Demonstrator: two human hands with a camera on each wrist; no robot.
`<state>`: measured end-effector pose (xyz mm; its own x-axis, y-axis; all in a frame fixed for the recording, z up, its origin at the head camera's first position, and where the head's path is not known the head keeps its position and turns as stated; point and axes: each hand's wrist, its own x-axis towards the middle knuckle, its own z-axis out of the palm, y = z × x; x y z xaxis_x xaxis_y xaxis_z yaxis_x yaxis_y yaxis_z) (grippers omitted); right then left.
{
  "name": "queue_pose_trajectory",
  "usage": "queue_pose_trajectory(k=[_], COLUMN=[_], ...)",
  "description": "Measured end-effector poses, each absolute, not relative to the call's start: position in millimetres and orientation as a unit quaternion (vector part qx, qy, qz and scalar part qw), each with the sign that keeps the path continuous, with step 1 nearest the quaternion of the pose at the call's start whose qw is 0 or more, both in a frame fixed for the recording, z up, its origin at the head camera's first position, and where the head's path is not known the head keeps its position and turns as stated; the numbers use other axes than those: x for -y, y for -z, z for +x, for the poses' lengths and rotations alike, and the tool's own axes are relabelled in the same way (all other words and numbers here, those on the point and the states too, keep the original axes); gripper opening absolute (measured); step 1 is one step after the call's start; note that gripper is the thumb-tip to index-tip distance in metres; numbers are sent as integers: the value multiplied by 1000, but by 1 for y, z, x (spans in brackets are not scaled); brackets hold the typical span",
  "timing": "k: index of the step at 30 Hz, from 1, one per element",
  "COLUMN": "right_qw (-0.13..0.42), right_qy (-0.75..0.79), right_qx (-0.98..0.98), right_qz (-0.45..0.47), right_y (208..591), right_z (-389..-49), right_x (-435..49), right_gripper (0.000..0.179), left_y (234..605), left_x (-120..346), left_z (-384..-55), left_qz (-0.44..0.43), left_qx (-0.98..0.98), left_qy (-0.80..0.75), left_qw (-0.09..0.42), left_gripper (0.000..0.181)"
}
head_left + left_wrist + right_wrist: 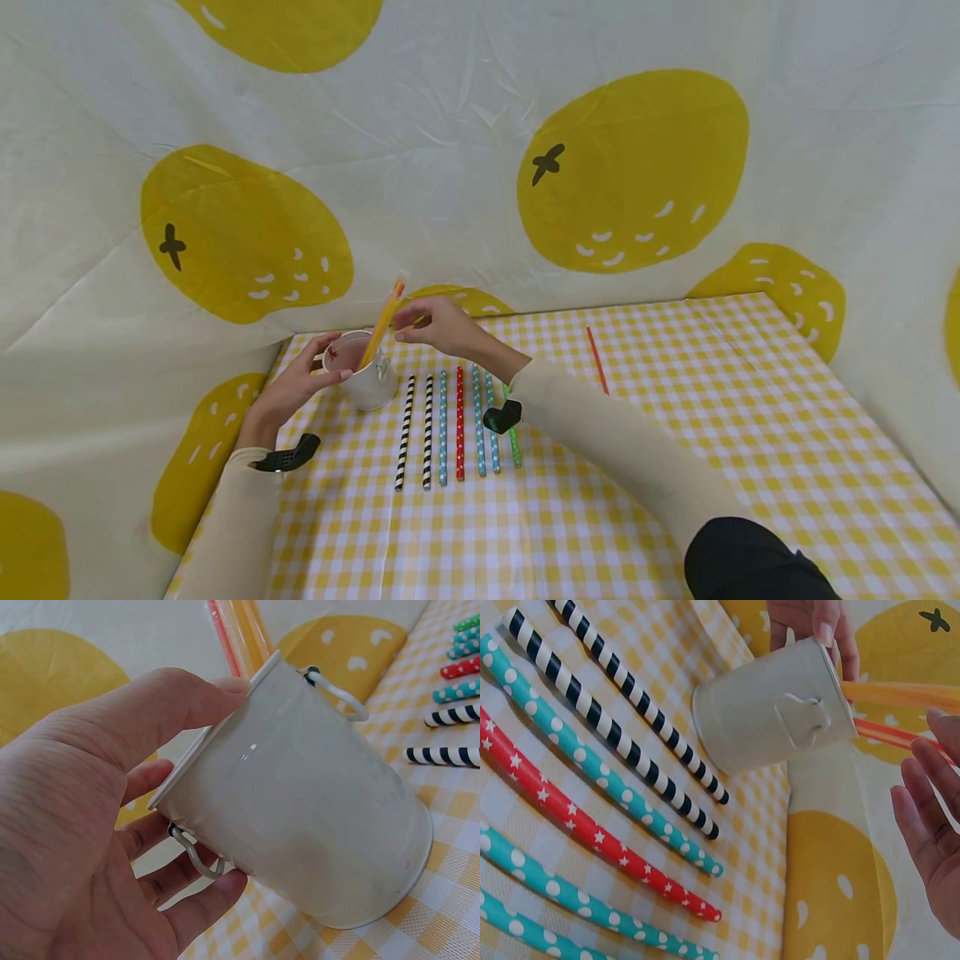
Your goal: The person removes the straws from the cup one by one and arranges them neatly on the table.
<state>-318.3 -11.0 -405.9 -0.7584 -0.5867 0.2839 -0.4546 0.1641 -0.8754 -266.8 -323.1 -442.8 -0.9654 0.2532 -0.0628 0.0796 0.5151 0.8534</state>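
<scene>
Watching remotely, I see the left grip [294, 385] curled round the bucket [373, 387], the right grip [444, 327] loosely spread, empty, near orange straws [382, 325].

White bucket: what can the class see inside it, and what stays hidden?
Orange and yellow straws lean inside, their tops above the rim. The near wall of the bucket hides their lower ends and the bottom.

There's this little white pail [372, 387] over at the desk's [337, 517] far left, mouth up, with wire loops [340, 693] on its sides. Yellow-orange straws [382, 330] and reddish straws [223, 634] poke out together, slanting right.
</scene>
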Motion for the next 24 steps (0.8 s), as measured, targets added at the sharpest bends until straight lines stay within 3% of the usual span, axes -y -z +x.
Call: queue_pose_trajectory(k=[9,24], right_qw=[68,53], right_qy=[527,519], right_qx=[-775,-786], right_qz=[-343,-332], right_y=[406,408], right_z=[-312,-314], right_x=[28,44], right_gripper=[20,17], left_y=[444,445], left_x=[323,325], left_z=[-267,-270], left_qz=[102,105], left_qx=[-862,-857], left_qy=[-487,-495], left_qw=[90,96], left_gripper=[79,79])
